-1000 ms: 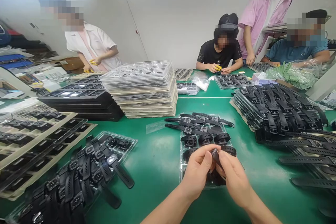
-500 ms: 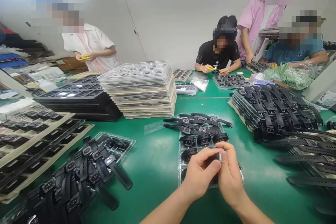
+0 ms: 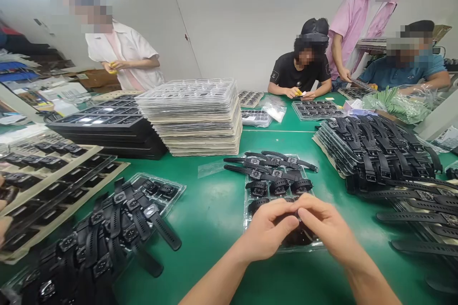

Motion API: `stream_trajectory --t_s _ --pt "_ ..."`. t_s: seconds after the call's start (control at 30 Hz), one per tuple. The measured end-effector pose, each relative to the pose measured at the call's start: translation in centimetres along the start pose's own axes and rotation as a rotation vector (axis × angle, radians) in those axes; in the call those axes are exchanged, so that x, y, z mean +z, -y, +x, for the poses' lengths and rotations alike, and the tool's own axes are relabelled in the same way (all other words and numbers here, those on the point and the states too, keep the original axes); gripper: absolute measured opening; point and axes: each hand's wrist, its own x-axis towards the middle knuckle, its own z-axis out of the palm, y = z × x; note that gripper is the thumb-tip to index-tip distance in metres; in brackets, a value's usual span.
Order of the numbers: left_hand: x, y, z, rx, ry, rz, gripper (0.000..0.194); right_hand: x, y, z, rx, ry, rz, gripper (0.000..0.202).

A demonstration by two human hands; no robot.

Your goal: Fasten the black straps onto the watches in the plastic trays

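My left hand (image 3: 270, 231) and my right hand (image 3: 324, 224) meet over the near end of a clear plastic tray (image 3: 246, 217). Fingers and thumbs of both are closed around a small dark smartwatch (image 3: 298, 216), which they mostly hide. Below it, the dark contents of the tray's near cells are partly covered. Curled black watches (image 3: 278, 187) sit in the tray's middle cells. Across its far end lie several watches with straps stretched out (image 3: 255, 173).
To the left, a tray heaped with black watches (image 3: 121, 214) lies beside tilted card trays (image 3: 64, 190). A tall stack of clear trays (image 3: 189, 124) stands behind. Watch-laden trays (image 3: 379, 147) rise at the right. Several co-workers (image 3: 300, 74) are across the green table (image 3: 211, 200).
My right hand has turned, its fingers now bending over the top toward my left hand. The grey edge seen between the fingers is now mostly covered. A person's fingers appear at the left edge.
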Motion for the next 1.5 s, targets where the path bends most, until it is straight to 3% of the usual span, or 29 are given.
stream_trajectory --t_s 0.1,0.27,0.37,0.57,0.87,1.1,1.5 --pt "0.1 0.1 0.0 -0.07 0.057 -0.024 0.035 -1.0 0.5 0.1 0.001 0.018 -0.05 0.027" --pt "1.0 0.5 0.2 -0.247 0.21 -0.154 0.039 -0.8 -0.1 0.2 0.062 -0.17 0.14 0.032" --pt "1.5 0.9 0.2 -0.325 0.225 -0.319 0.053 0.1 -0.3 0.2 0.132 -0.263 0.266 0.035" --pt "2.4 1.5 -0.1 -0.441 0.286 -0.516 0.065 1.1 0.0 0.3 0.142 -0.451 0.194 0.037" --pt "2.3 2.6 -0.1 -0.427 0.343 -0.56 0.064 1.0 0.0 0.4 0.148 -0.441 0.184 0.036" --pt "2.2 2.4 -0.1 -0.373 0.355 -0.366 0.071 1.2 -0.3 0.4 0.076 -0.518 -0.006 0.03" --pt "2.5 2.1 -0.1 -0.32 0.35 -0.335 0.064 0.7 -0.5 0.5 0.07 -0.528 0.052 0.029"
